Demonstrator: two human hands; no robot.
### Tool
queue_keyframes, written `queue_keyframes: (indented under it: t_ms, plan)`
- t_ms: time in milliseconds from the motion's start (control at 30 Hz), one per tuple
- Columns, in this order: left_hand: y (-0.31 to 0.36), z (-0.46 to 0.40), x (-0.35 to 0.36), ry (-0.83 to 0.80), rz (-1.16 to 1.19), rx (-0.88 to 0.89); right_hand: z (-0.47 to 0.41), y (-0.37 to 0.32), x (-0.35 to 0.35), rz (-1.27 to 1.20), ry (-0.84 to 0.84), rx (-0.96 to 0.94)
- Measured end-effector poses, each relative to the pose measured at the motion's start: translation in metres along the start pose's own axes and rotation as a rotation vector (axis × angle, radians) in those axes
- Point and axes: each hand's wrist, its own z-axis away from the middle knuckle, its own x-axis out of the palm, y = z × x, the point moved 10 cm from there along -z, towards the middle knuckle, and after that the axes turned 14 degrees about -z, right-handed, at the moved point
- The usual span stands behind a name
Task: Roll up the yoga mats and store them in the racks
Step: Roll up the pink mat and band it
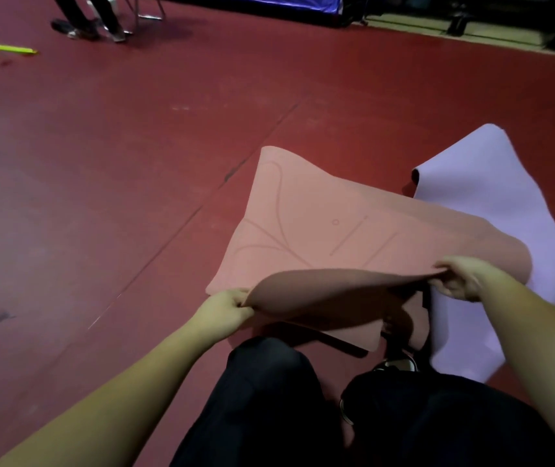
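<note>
The left hand (227,306) and right hand (461,279) each pinch the near edge of the pink yoga mat (320,227), lifting it off the red floor (101,163). A lilac yoga mat (491,183) lies just beside it, partly underneath, to the right.

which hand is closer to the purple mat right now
Right. The right hand grips the pink mat at its edge right beside the purple mat; the left hand grips the pink mat's opposite edge, farther away.

Matt, smooth foam-like pink mat (330,227) and lilac mat (491,197) on faintly sheened red floor (134,146).
</note>
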Motion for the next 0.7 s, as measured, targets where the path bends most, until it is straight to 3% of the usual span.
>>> queue_keyframes:
  t_ms: [67,200,300,367,433,533,567,633,700]
  plan:
    - [0.010,-0.015,0.013,-0.075,-0.082,0.015,0.019,-0.039,0.019,0.035,-0.002,-0.119]
    - [0.075,-0.052,0.023,-0.106,-0.185,0.156,0.108,-0.186,0.081,0.554,0.073,-0.859]
    - [0.145,-0.075,0.024,-0.058,-0.209,0.272,0.184,-0.242,0.156,0.686,-0.089,-1.252]
    - [0.181,-0.090,0.027,-0.019,-0.216,0.311,0.204,-0.240,0.198,0.804,-0.235,-1.343]
    - [0.197,-0.107,0.031,0.025,-0.219,0.288,0.197,-0.228,0.212,0.911,-0.226,-1.304]
    - [0.191,-0.128,0.034,0.086,-0.181,0.217,0.133,-0.221,0.161,1.071,0.155,-0.997]
    - [0.183,-0.134,0.037,0.096,-0.174,0.192,0.107,-0.214,0.140,1.051,0.178,-0.842]
    - [0.167,-0.143,0.041,0.109,-0.165,0.157,0.070,-0.182,0.124,0.818,-0.046,-0.575]
    - [0.151,-0.153,0.047,0.110,-0.136,0.137,0.051,-0.155,0.131,0.492,-0.277,-0.443]
